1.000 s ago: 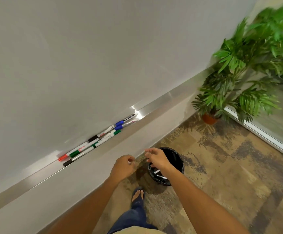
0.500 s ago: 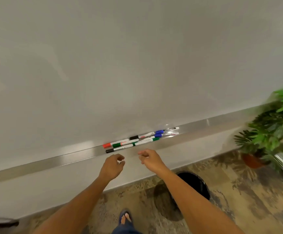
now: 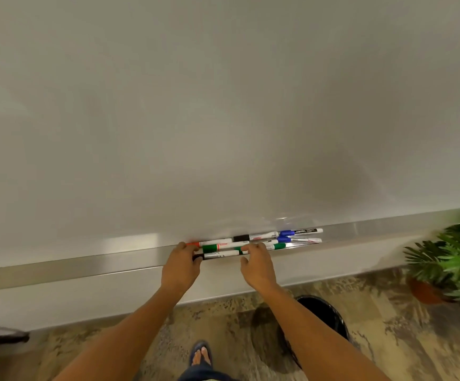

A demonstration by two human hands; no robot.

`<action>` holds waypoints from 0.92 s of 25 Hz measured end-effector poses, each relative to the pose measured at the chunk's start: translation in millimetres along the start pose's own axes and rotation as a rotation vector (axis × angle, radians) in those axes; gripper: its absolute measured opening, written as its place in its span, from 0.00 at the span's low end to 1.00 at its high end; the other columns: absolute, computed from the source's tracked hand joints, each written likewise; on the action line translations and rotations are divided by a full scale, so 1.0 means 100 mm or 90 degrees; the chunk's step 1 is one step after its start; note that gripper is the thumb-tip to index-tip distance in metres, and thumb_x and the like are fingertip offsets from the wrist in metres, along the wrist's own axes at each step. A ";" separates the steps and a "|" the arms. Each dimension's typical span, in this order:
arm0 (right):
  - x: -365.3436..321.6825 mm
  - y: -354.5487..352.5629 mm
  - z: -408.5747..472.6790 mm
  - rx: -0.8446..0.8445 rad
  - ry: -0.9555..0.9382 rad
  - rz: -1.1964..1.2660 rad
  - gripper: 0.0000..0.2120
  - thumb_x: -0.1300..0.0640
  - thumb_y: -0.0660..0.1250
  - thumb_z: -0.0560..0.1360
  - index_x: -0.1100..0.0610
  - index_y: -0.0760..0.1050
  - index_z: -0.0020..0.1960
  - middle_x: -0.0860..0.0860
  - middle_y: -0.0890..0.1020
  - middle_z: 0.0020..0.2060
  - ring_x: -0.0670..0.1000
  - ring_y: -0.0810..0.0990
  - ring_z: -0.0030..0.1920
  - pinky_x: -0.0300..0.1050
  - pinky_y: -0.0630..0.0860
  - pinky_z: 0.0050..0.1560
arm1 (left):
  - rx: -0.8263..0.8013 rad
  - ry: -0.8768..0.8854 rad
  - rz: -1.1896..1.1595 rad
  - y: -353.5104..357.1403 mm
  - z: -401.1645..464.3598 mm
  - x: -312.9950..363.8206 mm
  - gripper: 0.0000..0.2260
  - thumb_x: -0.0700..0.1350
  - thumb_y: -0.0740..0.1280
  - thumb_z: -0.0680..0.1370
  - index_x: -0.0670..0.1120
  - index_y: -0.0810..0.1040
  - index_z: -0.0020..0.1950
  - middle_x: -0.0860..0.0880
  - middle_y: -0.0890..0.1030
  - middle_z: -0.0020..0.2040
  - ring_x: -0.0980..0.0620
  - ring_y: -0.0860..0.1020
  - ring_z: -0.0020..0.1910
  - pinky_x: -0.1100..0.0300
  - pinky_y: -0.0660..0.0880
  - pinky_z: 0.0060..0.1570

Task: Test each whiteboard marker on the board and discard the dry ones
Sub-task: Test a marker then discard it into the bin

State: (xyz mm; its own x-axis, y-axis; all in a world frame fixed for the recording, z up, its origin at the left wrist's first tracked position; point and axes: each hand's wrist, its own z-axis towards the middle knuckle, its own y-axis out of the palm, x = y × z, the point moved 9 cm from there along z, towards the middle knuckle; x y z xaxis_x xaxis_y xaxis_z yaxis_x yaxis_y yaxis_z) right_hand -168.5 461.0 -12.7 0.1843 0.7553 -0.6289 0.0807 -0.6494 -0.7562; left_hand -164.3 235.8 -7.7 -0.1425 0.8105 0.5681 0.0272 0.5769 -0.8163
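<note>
Markers: several whiteboard markers (image 3: 253, 242) lay in rows on the aluminium tray (image 3: 85, 264) at the foot of the whiteboard (image 3: 223, 105); red, green, black and blue caps were visible.
Nearest marker: a black-capped marker (image 3: 219, 254) lay on the front edge of the tray, between your two hands.
Left hand: your left hand (image 3: 180, 268) rested at the cap end of that marker, fingers curled over the tray edge; whether they had closed on the marker could not be determined.
Right hand: your right hand (image 3: 256, 266) was at the opposite end, fingertips on or just above the markers, relaxed, with no grip confirmed.
Board: the whiteboard carried no visible test strokes.
Bin: a black waste bin (image 3: 323, 317) stood on the floor below and to your right; its contents were not visible.
Progress: judged incomplete. No marker was uncapped, and all markers on the tray remained to be tested.
Next step: you probably needed to lift the black-capped marker, uncap it and draw a stroke.
Other: a potted plant (image 3: 454, 259) stood at the far right.
</note>
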 end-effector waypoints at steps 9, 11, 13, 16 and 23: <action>0.07 0.01 0.03 0.061 0.027 -0.090 0.18 0.57 0.63 0.81 0.59 0.73 0.70 0.54 0.68 0.69 0.53 0.70 0.66 0.41 0.73 0.61 | -0.043 0.055 0.071 0.11 0.14 -0.08 0.14 0.52 0.66 0.80 0.50 0.79 0.63 0.52 0.76 0.58 0.52 0.76 0.55 0.58 0.78 0.50; 0.07 0.03 0.03 0.063 0.025 -0.093 0.18 0.57 0.64 0.81 0.60 0.73 0.70 0.53 0.68 0.70 0.52 0.71 0.66 0.42 0.74 0.62 | -0.056 0.072 0.087 0.14 0.17 -0.08 0.13 0.53 0.65 0.80 0.50 0.80 0.62 0.52 0.75 0.58 0.52 0.75 0.55 0.58 0.78 0.49; 0.05 0.05 0.05 0.076 0.022 -0.089 0.18 0.57 0.64 0.80 0.60 0.75 0.69 0.53 0.69 0.70 0.52 0.74 0.64 0.41 0.74 0.61 | -0.066 0.085 0.080 0.16 0.21 -0.09 0.13 0.53 0.66 0.80 0.49 0.81 0.59 0.51 0.75 0.58 0.52 0.75 0.55 0.58 0.77 0.49; 0.04 0.09 0.10 0.073 0.004 -0.119 0.16 0.58 0.65 0.80 0.58 0.76 0.68 0.52 0.71 0.69 0.51 0.75 0.64 0.41 0.75 0.62 | -0.082 0.109 0.065 0.21 0.24 -0.10 0.12 0.53 0.67 0.79 0.48 0.82 0.57 0.51 0.75 0.59 0.52 0.75 0.54 0.58 0.78 0.50; -0.02 0.13 0.17 0.034 -0.085 -0.263 0.17 0.60 0.68 0.80 0.55 0.75 0.69 0.53 0.73 0.68 0.52 0.74 0.65 0.43 0.74 0.65 | -0.104 0.139 0.049 0.19 0.29 -0.15 0.09 0.50 0.69 0.78 0.46 0.80 0.54 0.50 0.75 0.59 0.50 0.75 0.53 0.55 0.78 0.53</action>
State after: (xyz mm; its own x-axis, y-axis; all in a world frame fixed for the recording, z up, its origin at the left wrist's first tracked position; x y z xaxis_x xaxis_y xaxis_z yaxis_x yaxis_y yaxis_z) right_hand -184.8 452.5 -24.0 0.0183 0.9579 -0.2864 0.0695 -0.2870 -0.9554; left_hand -189.9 231.6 -34.7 0.0815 0.8450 0.5286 0.1912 0.5072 -0.8403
